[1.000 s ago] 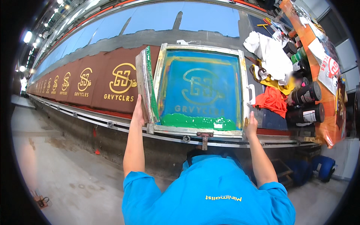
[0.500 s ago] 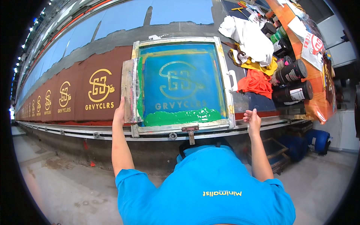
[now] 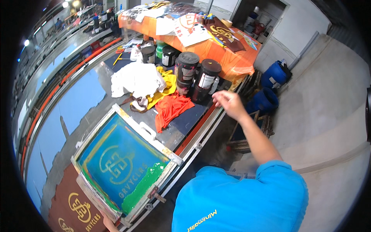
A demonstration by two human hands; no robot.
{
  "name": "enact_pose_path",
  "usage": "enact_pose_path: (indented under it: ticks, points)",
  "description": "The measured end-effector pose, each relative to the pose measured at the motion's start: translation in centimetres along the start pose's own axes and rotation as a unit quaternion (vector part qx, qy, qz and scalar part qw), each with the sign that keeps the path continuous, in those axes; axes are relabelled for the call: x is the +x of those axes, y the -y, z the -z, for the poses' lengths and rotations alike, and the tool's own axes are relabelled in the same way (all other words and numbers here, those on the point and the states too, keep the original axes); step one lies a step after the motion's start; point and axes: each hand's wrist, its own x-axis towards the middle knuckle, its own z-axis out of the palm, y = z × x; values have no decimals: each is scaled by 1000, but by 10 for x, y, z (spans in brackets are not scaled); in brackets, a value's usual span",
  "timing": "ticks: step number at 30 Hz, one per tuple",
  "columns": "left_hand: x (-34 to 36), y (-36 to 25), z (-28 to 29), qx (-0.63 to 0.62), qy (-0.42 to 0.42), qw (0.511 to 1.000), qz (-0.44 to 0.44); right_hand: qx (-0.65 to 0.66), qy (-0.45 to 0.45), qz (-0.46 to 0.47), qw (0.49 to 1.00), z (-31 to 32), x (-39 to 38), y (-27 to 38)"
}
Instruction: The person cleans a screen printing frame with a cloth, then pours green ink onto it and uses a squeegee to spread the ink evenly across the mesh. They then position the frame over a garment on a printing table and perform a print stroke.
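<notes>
My left hand (image 3: 109, 223) is partly cut off at the lower edge, its fingers against a wooden squeegee (image 3: 96, 195). That squeegee lies along the left side of a screen-printing frame (image 3: 164, 149), which has blue mesh (image 3: 116, 149) and a pale logo. Thick green ink (image 3: 143, 188) is pooled along the mesh's near edge, with a thin strip at its left. Raised over the table's near edge, my right hand (image 3: 230, 103) is loosely curled with fingers apart, holding nothing. It is nearest a black ink jar (image 3: 206, 79) with a white label.
Beyond the frame lie white cloth (image 3: 137, 81), yellow cloth (image 3: 166, 91) and orange-red cloth (image 3: 172, 108). More jars (image 3: 187, 69) stand behind them, before an orange-covered surface (image 3: 228, 63). Printed brown fabric (image 3: 63, 195) stretches left. Blue barrels (image 3: 262, 100) stand on the floor.
My view has swung right, turning the table in the picture. My right hand has moved from beside the frame toward the black jars. My left hand stays by the squeegee.
</notes>
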Motion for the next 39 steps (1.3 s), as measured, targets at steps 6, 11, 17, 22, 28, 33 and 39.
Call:
enact_pose_path:
  ticks: [6, 11, 17, 22, 28, 33, 39]
  points:
    - [-25, 15, -20, -22, -76, 996, -37, -174, -140, 77, 972, 113, 99, 28]
    - [-96, 23, -62, -102, -178, 976, -71, -379, -104, 223, 892, 177, 180, 11]
    - [-189, 51, -98, -216, -287, 926, -113, -238, 42, 226, 944, 263, 271, -2]
    - [-248, 81, -120, -302, -384, 871, -62, 26, -243, 28, 969, 358, 319, -30]
    - [-296, 94, -126, -406, -345, 844, -62, -239, -182, 303, 905, 305, 292, -23]
    - [-292, 61, -146, -246, -397, 883, -56, -289, 145, 320, 891, 217, 267, 17]
    - [-298, 23, -185, -155, -426, 889, -62, -259, 96, 291, 916, 223, 275, 44]
